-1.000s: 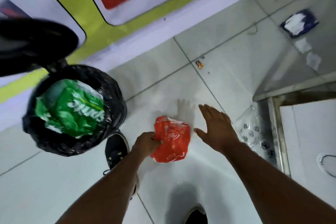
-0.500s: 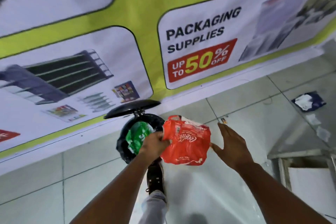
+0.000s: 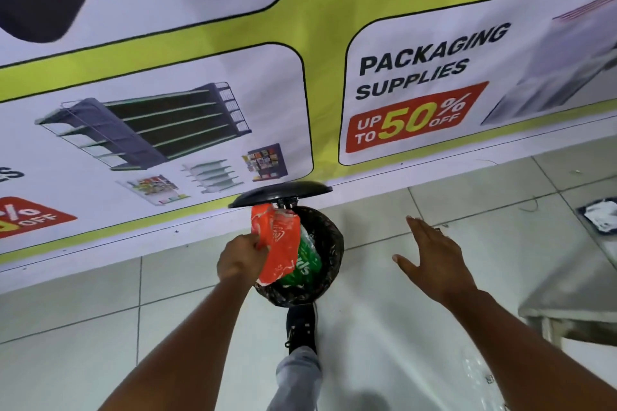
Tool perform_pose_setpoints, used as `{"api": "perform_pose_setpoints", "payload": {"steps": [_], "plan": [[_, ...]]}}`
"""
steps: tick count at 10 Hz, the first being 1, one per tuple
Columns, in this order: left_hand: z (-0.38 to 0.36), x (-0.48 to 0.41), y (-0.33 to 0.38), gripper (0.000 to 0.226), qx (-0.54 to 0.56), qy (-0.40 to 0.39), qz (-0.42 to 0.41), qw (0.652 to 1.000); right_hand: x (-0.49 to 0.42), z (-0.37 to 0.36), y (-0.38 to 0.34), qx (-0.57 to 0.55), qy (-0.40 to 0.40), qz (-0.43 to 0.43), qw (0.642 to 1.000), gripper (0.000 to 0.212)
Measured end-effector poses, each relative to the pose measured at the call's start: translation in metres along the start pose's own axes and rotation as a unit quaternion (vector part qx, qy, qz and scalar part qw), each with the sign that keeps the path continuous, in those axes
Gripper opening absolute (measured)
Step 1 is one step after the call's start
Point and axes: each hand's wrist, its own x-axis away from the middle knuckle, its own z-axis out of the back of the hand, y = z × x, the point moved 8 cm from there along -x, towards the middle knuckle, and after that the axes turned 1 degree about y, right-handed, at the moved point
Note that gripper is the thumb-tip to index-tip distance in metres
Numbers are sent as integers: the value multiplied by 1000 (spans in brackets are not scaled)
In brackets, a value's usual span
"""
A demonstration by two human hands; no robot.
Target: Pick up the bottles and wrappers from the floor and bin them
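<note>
My left hand (image 3: 242,257) grips an orange-red wrapper (image 3: 278,243) by its left edge and holds it over the open mouth of a black pedal bin (image 3: 330,264). The bin's lid (image 3: 280,193) stands raised behind it. Inside the bin lies a green Sprite wrapper (image 3: 305,265), partly hidden by the orange one. My right hand (image 3: 430,253) hovers to the right of the bin, fingers spread and holding nothing. A blue and white wrapper (image 3: 601,218) lies on the floor at the far right.
My foot in a black shoe (image 3: 300,327) presses at the bin's base. A steel table (image 3: 574,284) stands at the right, with a clear plastic bag (image 3: 480,374) on the floor by its leg. A large printed banner (image 3: 300,77) covers the wall behind the bin.
My left hand lifted the orange wrapper off the floor and carried it over the bin's mouth. My right hand moved away from the wrapper to the right. The view tilted up.
</note>
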Motion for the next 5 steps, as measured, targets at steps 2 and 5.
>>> {"api": "perform_pose_setpoints", "payload": {"steps": [2,5], "plan": [[-36,2,29,77,-48,-25,-35,998,4,3,17,-4,9,-33,999,83],[0,28,82,77,-93,37,-215,972,-9,42,-17,-59,25,-25,998,83]]}}
